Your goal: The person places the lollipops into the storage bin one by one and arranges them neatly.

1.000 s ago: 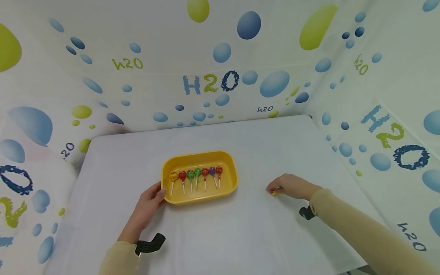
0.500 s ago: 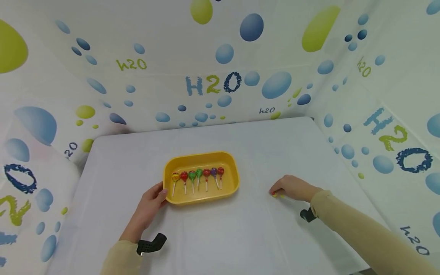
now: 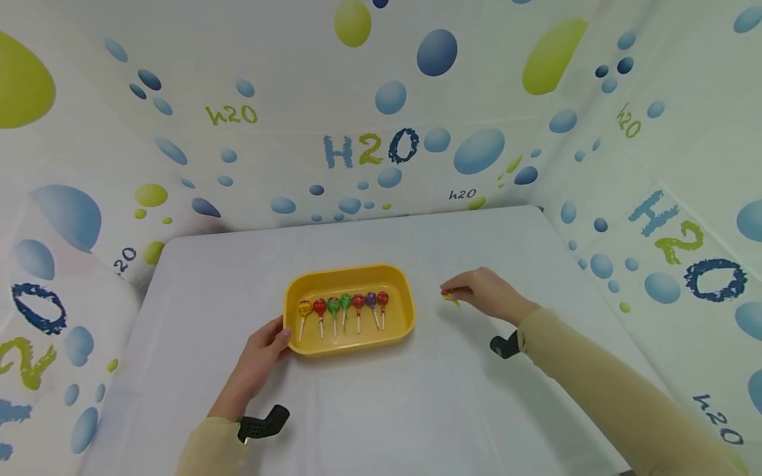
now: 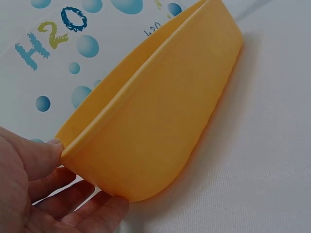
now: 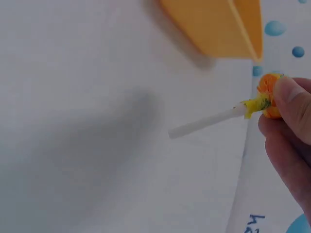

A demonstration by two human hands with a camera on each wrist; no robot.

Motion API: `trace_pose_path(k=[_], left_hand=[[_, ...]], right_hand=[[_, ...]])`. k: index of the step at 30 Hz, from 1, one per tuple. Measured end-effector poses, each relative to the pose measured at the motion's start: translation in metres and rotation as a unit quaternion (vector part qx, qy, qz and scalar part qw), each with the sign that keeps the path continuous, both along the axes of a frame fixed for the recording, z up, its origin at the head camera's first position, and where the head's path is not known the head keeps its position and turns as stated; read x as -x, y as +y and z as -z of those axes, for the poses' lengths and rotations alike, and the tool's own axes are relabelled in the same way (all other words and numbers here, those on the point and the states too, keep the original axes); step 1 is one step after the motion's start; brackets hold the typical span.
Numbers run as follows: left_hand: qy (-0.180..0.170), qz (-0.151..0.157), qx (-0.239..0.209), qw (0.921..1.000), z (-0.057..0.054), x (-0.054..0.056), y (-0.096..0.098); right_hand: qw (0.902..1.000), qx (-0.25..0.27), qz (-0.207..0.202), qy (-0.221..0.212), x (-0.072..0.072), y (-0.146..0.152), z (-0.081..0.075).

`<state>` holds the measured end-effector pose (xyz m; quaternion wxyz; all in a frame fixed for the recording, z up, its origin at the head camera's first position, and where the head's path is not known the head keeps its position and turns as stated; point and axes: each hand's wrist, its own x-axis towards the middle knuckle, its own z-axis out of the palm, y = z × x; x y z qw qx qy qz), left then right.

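My left hand point(image 3: 258, 357) grips the left end of a yellow plastic tray point(image 3: 351, 348); in the left wrist view its thumb point(image 4: 46, 158) lies on the rim and the fingers are against the outer wall. Several wrapped lollipops stand in a side-by-side row inside, sticks toward me: a yellow one point(image 3: 305, 308) at the left, then red, green and purple point(image 3: 371, 299) ones. To the right of the tray, my right hand point(image 3: 494, 295) pinches an orange-and-yellow wrapped lollipop point(image 5: 267, 83) by its head, above the table. Its white stick point(image 5: 206, 123) points away from the fingertips.
A white cloth covers the table point(image 3: 387, 410). White sheets printed with bubbles and "H2O" point(image 3: 369, 147) hang behind and at both sides. Black camera mounts sit on the left wrist point(image 3: 262, 423) and the right wrist point(image 3: 505, 345).
My right hand has lifted the lollipop from the table at the right and carried it left and away from me, toward the tray. The left hand keeps its hold on the tray.
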<state>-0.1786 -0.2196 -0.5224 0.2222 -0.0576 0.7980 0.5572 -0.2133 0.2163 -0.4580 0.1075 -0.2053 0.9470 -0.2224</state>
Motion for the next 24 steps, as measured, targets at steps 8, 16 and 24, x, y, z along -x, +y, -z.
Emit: trace_pose_path(k=[8, 16, 24], left_hand=[[0.005, 0.002, -0.007, 1.0, 0.007, 0.0, -0.002], [0.007, -0.001, -0.011, 0.9999, 0.006, -0.001, 0.0], [0.009, 0.001, -0.007, 0.9999, 0.003, -0.001, -0.002]], right_hand=[[0.997, 0.04, 0.066, -0.01, 0.027, -0.075, -0.01], [0.9931, -0.006, 0.112, -0.033, 0.044, -0.128, -0.007], [0.9808, -0.11, 0.148, -0.062, 0.05, -0.148, 0.007]])
